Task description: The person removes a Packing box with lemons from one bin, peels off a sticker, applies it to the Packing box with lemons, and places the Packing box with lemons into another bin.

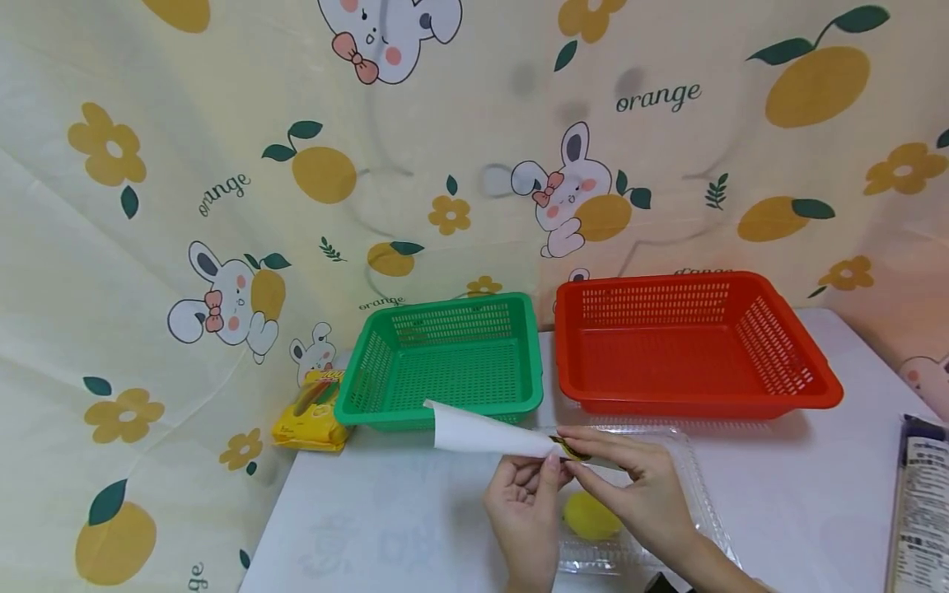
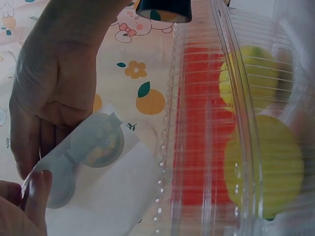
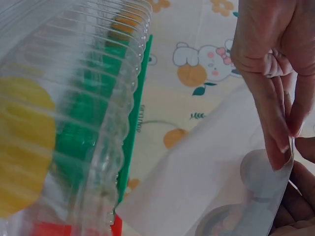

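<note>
Both hands pinch one white sheet of paper (image 1: pixel 489 432) by its right end, above a clear plastic box. The left hand (image 1: pixel 525 502) has its thumb and curled fingers on the lower edge. From the other side, the right hand (image 1: pixel 641 486) grips the same end with thumb and fingertips, where a dark and yellow printed piece (image 1: pixel 569 449) shows. Round printed shapes (image 2: pixel 101 142) show through the sheet in the wrist views. Under the hands, the clear plastic box (image 1: pixel 700 473) holds yellow, lemon-like fruit (image 1: pixel 591 516); two appear in the left wrist view.
A green basket (image 1: pixel 437 424) and a red basket (image 1: pixel 704 403) stand along the back of the white table (image 1: pixel 371 511). Left of the green one is a yellow packet (image 1: pixel 311 424). At the right edge lies a printed packet (image 1: pixel 919 511). Patterned cloth (image 1: pixel 445 123) hangs behind.
</note>
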A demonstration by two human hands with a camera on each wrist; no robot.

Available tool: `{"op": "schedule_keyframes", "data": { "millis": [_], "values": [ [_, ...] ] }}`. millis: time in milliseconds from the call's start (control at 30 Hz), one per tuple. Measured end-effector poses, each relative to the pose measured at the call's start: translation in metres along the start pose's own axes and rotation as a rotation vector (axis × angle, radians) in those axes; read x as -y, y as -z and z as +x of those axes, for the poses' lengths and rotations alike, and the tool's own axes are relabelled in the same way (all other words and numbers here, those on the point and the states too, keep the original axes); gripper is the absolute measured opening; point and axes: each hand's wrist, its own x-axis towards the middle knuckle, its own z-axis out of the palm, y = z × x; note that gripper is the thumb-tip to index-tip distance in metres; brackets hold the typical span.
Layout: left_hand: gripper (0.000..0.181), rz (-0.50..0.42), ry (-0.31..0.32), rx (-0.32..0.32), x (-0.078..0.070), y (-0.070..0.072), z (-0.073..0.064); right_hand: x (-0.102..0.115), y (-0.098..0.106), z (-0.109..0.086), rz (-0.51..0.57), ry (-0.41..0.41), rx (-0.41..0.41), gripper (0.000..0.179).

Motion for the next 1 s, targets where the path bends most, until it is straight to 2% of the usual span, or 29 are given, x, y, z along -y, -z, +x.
{"op": "schedule_keyframes", "data": {
  "millis": [133, 267, 533, 733, 900, 1000],
  "values": [
    [0.018, 0.047, 0.026, -0.027, 0.0001, 0.0012, 0.0012, -0.0007, -0.0005, 0.0000, 0.005, 0.054, 0.010, 0.040],
    [0.021, 0.059, 0.051, -0.043, -0.0006, 0.0011, 0.0012, 0.0000, -0.0002, -0.0016, 0.013, 0.010, 0.027, 0.039],
    [0.022, 0.064, 0.003, -0.034, 0.0010, 0.0020, 0.0011, -0.0039, -0.0002, -0.0020, -0.007, 0.037, 0.029, 0.040],
    [0.014, 0.074, -0.026, -0.028, 0.0017, 0.0042, 0.0015, -0.0013, -0.0004, -0.0024, 0.049, -0.019, -0.010, 0.033],
    [0.014, 0.075, -0.003, -0.020, 0.0008, 0.0065, 0.0022, 0.0023, -0.0001, -0.0019, 0.071, -0.020, -0.041, 0.031],
    [0.017, 0.060, 0.040, -0.022, -0.0005, 0.0079, 0.0019, 0.0043, -0.0003, -0.0017, 0.061, -0.005, -0.058, 0.034]
  ]
}}
